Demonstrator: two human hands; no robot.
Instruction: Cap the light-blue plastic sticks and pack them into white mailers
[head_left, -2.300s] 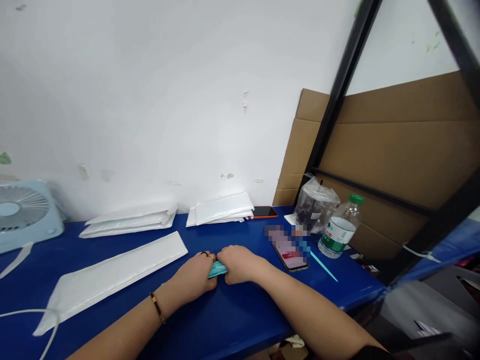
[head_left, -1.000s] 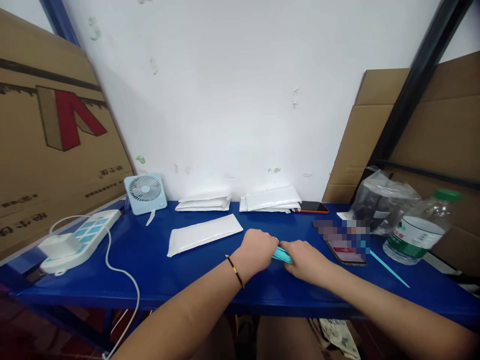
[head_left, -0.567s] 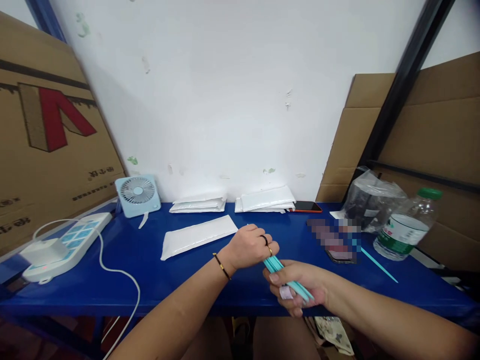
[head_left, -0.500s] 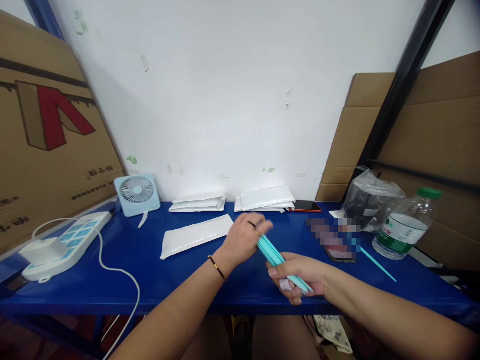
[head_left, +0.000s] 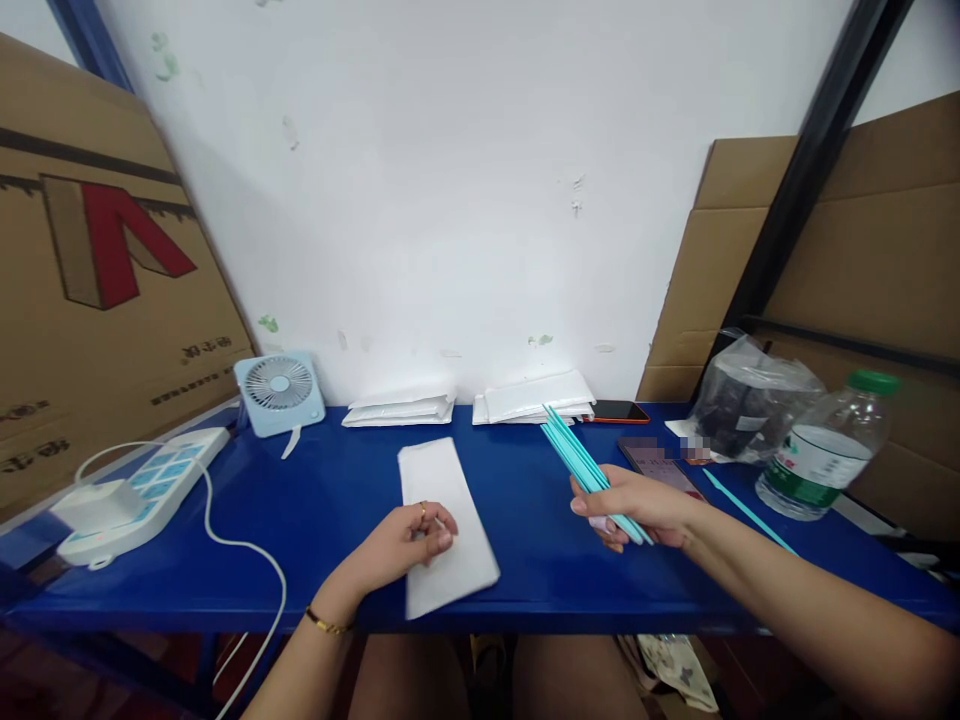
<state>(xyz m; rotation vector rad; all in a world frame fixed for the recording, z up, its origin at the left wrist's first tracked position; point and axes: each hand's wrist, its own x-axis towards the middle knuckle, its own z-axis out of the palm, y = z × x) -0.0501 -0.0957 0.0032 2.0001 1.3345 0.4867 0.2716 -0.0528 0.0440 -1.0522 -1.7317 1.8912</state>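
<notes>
A bundle of thin turquoise sticks (head_left: 581, 462) is gripped in my right hand (head_left: 637, 505), over the right middle of the table. The sticks slant up to the left, and their far tips fan slightly. My left hand (head_left: 412, 545) lies over the white padded envelope (head_left: 461, 540). Its fingers are loosely curled, with the thumb apart from them and nothing visible between. This envelope is turned lengthwise toward me, its near end by the table's front edge. Whether its mouth is open, I cannot tell. One loose turquoise stick (head_left: 750, 512) rests on the table at the right.
White envelopes (head_left: 401, 408) and another envelope pile (head_left: 532, 400) lie along the wall. A blue fan (head_left: 279, 393) and a corded power strip (head_left: 150, 490) stand left. Rightward are two phones (head_left: 616, 411), a bagged dark container (head_left: 742, 410) and a water bottle (head_left: 821, 455).
My left hand has left the sticks and come down to the left onto the envelope. The envelope has turned and moved nearer. My right hand, holding the sticks, has shifted right.
</notes>
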